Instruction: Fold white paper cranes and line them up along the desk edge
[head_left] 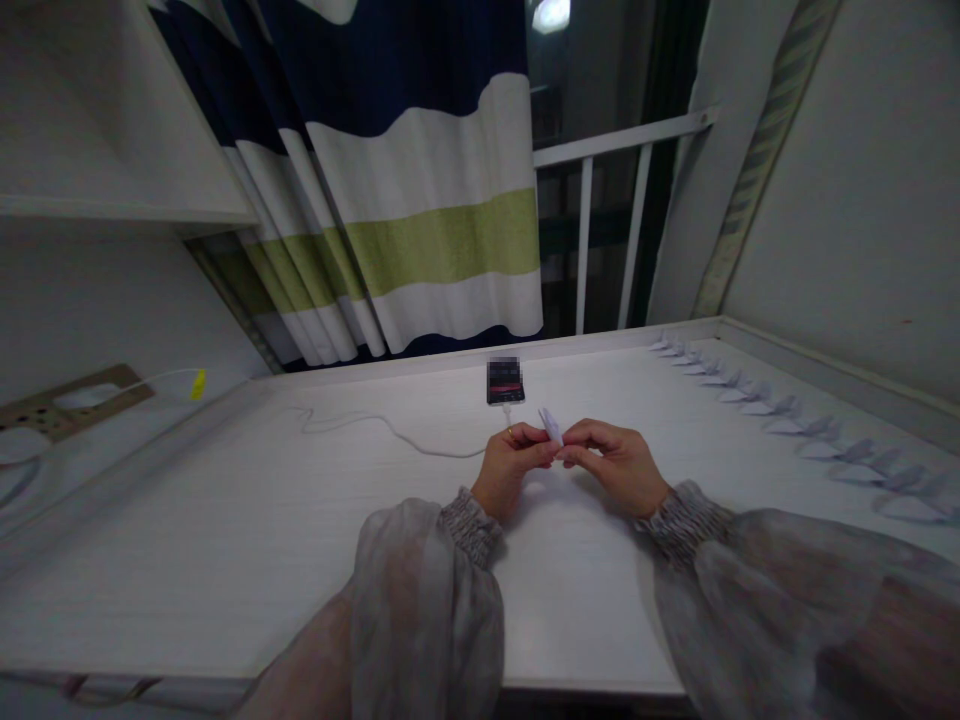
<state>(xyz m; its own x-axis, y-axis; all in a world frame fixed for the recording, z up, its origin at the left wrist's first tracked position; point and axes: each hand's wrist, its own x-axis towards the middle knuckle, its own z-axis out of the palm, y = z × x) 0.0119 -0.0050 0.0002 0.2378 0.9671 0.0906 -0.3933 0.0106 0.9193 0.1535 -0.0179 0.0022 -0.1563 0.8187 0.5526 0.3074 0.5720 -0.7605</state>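
A small piece of folded white paper (pixel 550 425) stands tilted between my two hands, a little above the white desk. My left hand (pixel 512 465) pinches its lower part from the left, thumb and fingers pressed together. From the right, my right hand (pixel 616 462) grips the paper's lower right edge between thumb and forefinger. The fingertips of both hands almost meet and hide the bottom of the paper. Just beyond my hands lies a phone (pixel 505 381) with its screen lit and a cable plugged into its near end.
Several folded white paper pieces (pixel 784 408) form a row along the desk's right side. A white cable (pixel 420 447) curves over the desk (pixel 225 560) to the left. A power strip (pixel 75 405) is at the left wall. Behind the desk hang a striped curtain (pixel 442 240) and window bars (pixel 585 230).
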